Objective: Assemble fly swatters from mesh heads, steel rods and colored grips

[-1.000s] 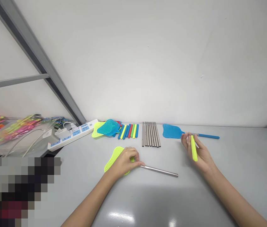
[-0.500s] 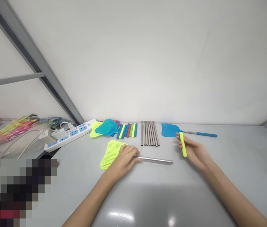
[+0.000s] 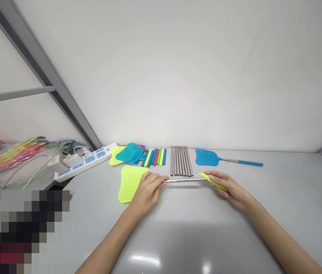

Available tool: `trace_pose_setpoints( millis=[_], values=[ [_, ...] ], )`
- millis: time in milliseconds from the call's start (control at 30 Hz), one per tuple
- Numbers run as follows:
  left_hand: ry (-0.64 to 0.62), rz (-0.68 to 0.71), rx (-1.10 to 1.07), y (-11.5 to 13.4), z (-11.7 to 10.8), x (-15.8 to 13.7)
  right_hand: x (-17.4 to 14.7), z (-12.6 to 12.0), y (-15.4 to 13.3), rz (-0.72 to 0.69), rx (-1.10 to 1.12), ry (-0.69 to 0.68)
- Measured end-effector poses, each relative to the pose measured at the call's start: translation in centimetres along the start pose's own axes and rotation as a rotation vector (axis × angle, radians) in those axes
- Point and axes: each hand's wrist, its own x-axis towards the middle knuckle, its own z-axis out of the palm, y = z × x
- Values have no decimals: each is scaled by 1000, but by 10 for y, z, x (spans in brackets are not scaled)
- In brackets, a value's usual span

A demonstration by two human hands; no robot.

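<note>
My left hand (image 3: 150, 190) is closed around the near end of a silver metal rod (image 3: 185, 180), where it meets a yellow mesh fly swatter head (image 3: 129, 184). The joint is hidden under the fingers. The rod points right, and its far end is at the yellow handle sleeve (image 3: 213, 182), pinched in my right hand (image 3: 230, 187). The sleeve lies tilted across the fingers; I cannot tell whether the rod is inside it. Beyond the right hand lies a whole blue fly swatter (image 3: 208, 157) with a metal rod and a blue handle (image 3: 250, 163).
Several metal rods (image 3: 181, 161) lie in a row by the wall. Left of them are coloured handle sleeves (image 3: 155, 156) and a pile of swatter heads (image 3: 129, 153). A white power strip (image 3: 85, 161) with plugs and cables lies farther left, beside bagged colourful items (image 3: 21, 154).
The sleeve in my right hand has turned from upright to slanted and come left to the rod's end. My left hand has raised the rod and turned the yellow head slightly.
</note>
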Motion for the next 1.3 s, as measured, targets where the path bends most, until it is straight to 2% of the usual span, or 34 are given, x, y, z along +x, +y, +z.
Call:
trace_pose_setpoints(
  millis=[200, 600, 1100, 1300],
  values=[
    [41, -3, -14, -1, 1, 1, -1, 0, -1, -24, -33, -8],
    [29, -35, -26, -6, 3, 1, 1, -6, 3, -25, -23, -11],
    [-17, 31, 32, -7, 6, 1, 0, -9, 3, -37, -126, -3],
    [-48, 70, 48, -7, 7, 0, 2, -15, 4, 11, -186, 4]
  ],
)
